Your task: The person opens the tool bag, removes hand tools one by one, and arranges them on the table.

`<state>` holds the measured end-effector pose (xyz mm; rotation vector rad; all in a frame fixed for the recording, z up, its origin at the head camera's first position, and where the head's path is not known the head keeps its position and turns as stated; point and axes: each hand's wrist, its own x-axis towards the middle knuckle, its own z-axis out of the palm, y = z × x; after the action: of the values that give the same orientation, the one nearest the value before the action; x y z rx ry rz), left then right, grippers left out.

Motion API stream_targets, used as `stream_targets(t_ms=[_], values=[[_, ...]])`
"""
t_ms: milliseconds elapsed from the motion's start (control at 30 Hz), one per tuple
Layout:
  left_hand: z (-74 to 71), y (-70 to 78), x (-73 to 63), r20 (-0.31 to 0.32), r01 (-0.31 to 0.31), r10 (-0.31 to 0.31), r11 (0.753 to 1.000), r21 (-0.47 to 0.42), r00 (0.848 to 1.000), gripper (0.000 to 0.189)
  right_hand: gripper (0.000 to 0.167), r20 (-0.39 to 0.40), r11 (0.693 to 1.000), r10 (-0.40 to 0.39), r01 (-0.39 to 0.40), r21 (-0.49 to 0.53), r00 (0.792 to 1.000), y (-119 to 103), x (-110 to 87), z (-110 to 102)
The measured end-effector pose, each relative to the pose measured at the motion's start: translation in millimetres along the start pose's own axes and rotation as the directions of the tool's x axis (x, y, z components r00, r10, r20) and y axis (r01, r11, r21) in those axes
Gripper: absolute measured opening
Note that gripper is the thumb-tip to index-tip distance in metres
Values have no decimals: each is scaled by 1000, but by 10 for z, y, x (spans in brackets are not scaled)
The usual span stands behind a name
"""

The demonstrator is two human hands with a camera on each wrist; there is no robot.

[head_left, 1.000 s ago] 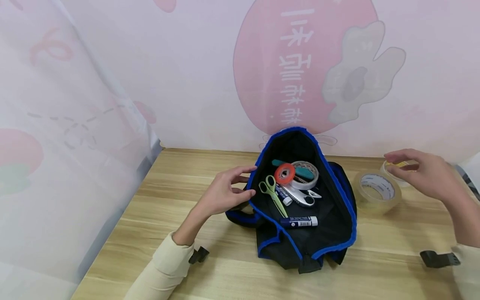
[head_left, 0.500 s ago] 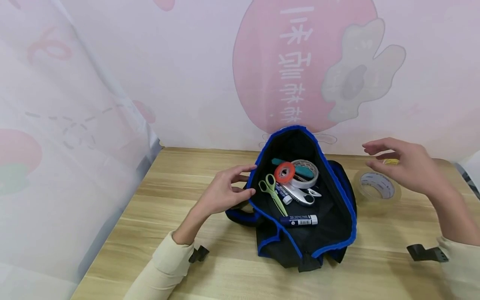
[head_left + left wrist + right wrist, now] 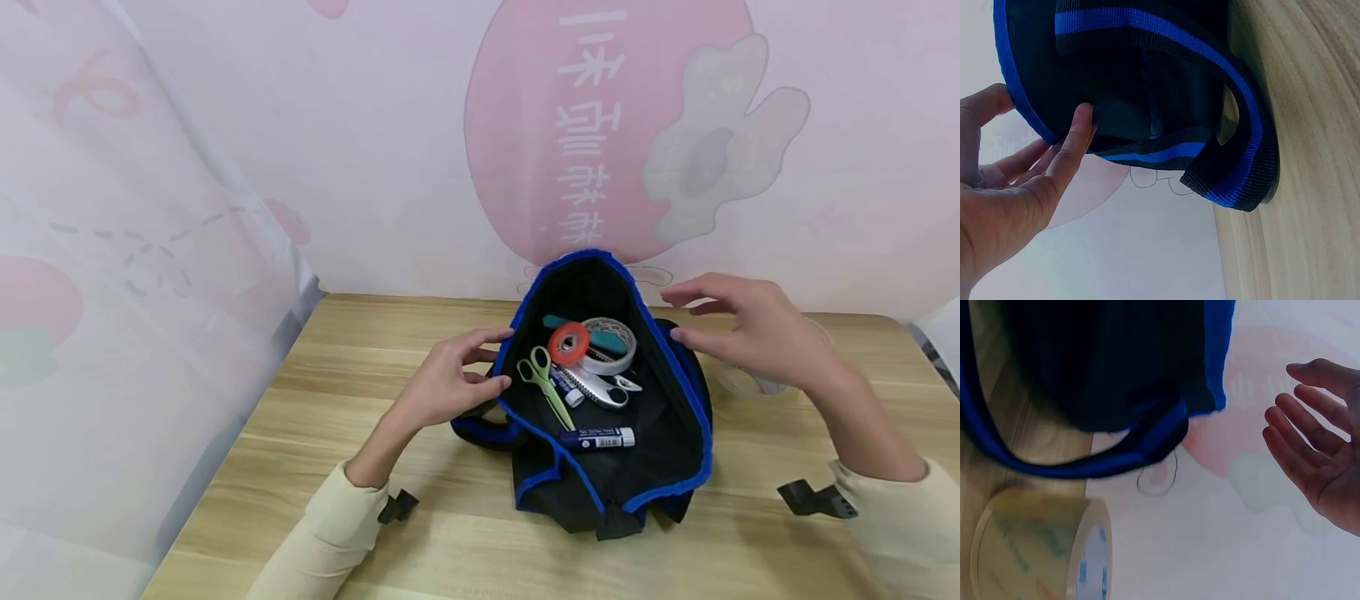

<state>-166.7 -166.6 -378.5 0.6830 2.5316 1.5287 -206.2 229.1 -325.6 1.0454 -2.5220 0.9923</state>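
A black bag (image 3: pixel 660 467) with blue trim stands open on the wooden table (image 3: pixel 375 350). Inside lie green scissors (image 3: pixel 546 385), a red tape roll (image 3: pixel 568 343), a white tape roll (image 3: pixel 617 346), a utility knife (image 3: pixel 600 390) and a blue glue stick (image 3: pixel 597 437). My left hand (image 3: pixel 487 362) rests against the bag's left side by the rim; in the left wrist view its straight fingers (image 3: pixel 1075 134) touch the black fabric (image 3: pixel 1147 62). My right hand (image 3: pixel 693 318) hovers empty with fingers spread just off the bag's right rim. It partly hides a clear tape roll (image 3: pixel 738 385), which shows fully in the right wrist view (image 3: pixel 1041 550).
A pink and white printed backdrop (image 3: pixel 600 125) closes off the back of the table, and a white curtain (image 3: pixel 112 292) hangs along its left side. The bag's blue-striped handle strap (image 3: pixel 1241 156) lies on the table at the left. Bare wood (image 3: pixel 450 542) extends in front of the bag.
My right hand has left a small roll at the far right and moved left over the clear tape roll to the bag's right rim. The left hand has stayed put.
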Motion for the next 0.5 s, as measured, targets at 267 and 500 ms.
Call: stream_targets(t_ms=[267,500], values=[[0,-12,2,5,-8,8,1000,-5,1000,61,46,105,1000,-1,2,-8,994,-149,157,187],[2,-14,3,1,8,-8,1000,3,1000,61,44,195,999,31,-36,24,980,-187,285,410]])
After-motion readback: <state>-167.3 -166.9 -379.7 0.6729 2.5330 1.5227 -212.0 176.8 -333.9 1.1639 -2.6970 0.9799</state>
